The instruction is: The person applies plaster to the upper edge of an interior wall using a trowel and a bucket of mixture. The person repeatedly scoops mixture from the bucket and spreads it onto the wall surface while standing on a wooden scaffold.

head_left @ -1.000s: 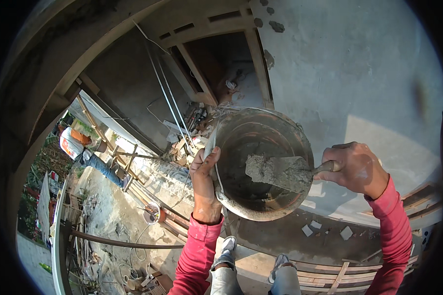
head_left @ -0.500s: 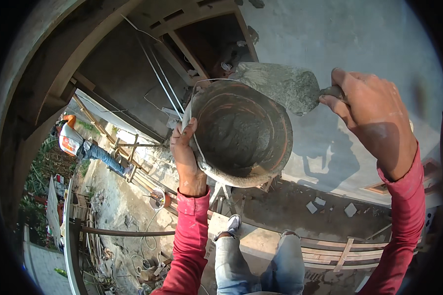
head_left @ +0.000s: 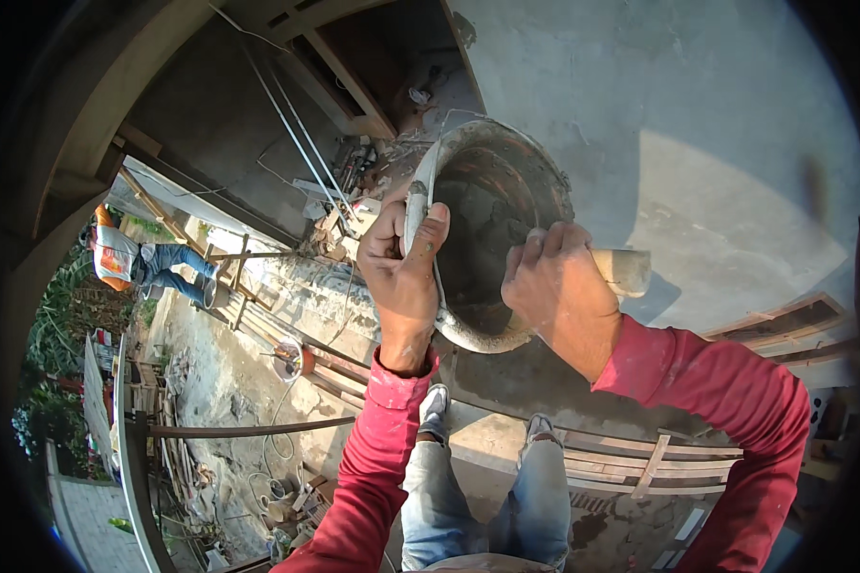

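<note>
A mortar-crusted bucket (head_left: 550,172) is held up in front of me, tilted, with its mouth toward me. My left hand (head_left: 406,272) is closed on its left rim, the thumb lying over the edge. Wet grey mortar (head_left: 478,215) lies inside. My right hand (head_left: 564,286) is at the right side of the bucket's mouth, closed around the trowel. The trowel's blade is mostly hidden by my fingers and the mortar. Beyond that hand juts a pale, blocky end (head_left: 623,272); whether it is the trowel's handle I cannot tell.
A grey plastered wall (head_left: 736,124) rises ahead and right. My shoes (head_left: 435,411) rest on a narrow board (head_left: 487,437) above the ground. Wooden slats (head_left: 607,468) lie lower right. Down at left, a person (head_left: 148,258) is by bamboo poles, and an orange bucket (head_left: 294,361) stands near.
My right hand has brought the trowel from beside the wall down and left into the bucket. The bucket has tipped further and turned. The person at left has shifted posture.
</note>
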`<state>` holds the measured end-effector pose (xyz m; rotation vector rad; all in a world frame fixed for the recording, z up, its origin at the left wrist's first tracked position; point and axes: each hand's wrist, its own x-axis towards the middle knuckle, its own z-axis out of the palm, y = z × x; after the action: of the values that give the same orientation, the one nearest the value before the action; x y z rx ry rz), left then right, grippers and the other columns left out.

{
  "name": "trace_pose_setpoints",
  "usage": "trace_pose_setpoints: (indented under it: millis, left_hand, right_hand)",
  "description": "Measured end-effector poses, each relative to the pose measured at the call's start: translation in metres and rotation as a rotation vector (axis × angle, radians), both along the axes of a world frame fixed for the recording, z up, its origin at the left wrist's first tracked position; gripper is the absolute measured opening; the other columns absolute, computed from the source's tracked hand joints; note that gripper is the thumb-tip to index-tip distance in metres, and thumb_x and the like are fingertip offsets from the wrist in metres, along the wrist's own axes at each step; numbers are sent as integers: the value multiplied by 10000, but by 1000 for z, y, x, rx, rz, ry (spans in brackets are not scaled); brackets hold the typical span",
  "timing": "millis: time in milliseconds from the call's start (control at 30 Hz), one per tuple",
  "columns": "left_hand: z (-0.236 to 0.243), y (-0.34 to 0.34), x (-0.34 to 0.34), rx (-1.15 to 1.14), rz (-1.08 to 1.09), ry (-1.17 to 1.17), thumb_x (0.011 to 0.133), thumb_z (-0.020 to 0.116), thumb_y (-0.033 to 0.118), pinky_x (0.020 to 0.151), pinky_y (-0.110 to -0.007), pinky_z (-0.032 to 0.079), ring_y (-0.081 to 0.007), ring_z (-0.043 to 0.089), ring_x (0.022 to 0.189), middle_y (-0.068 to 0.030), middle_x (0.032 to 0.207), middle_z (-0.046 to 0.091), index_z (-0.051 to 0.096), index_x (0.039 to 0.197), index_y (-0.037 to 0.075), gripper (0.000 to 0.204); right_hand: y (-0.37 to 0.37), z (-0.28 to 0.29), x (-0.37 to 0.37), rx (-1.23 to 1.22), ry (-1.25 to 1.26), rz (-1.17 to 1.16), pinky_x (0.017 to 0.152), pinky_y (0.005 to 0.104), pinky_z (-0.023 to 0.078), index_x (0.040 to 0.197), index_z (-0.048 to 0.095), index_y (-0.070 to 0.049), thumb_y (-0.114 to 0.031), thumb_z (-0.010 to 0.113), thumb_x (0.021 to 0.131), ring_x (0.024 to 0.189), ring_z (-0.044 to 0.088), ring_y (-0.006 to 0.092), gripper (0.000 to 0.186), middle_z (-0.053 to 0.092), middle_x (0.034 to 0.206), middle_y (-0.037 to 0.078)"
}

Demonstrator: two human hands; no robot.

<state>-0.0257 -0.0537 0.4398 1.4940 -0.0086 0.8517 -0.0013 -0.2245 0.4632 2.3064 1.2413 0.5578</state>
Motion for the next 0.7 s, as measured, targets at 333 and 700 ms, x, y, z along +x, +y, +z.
trace_pose_setpoints:
  millis: [333, 700]
  left_hand:
    - [-42, -3, -1, -269, -93, 114, 898, 675, 1, 647, -208, 280, -47, 343, 707, 24, 847, 532, 387, 630, 100, 405]
    - [-87, 50, 14, -652, -162, 113, 891, 686, 59, 784, -217, 389, -56, 485, 767, 8, 849, 609, 590, 735, 45, 184]
  right_hand:
    - [-88, -32, 23, 547, 754, 55, 665, 441, 496, 929, 703, -66, -342, 698, 843, 720, 665, 342, 289, 685, 750, 129]
    - [-64, 0, 46, 731, 740, -305, 492, 322, 408, 807, 693, -19, -257, 832, 779, 498, 534, 216, 277, 600, 593, 87]
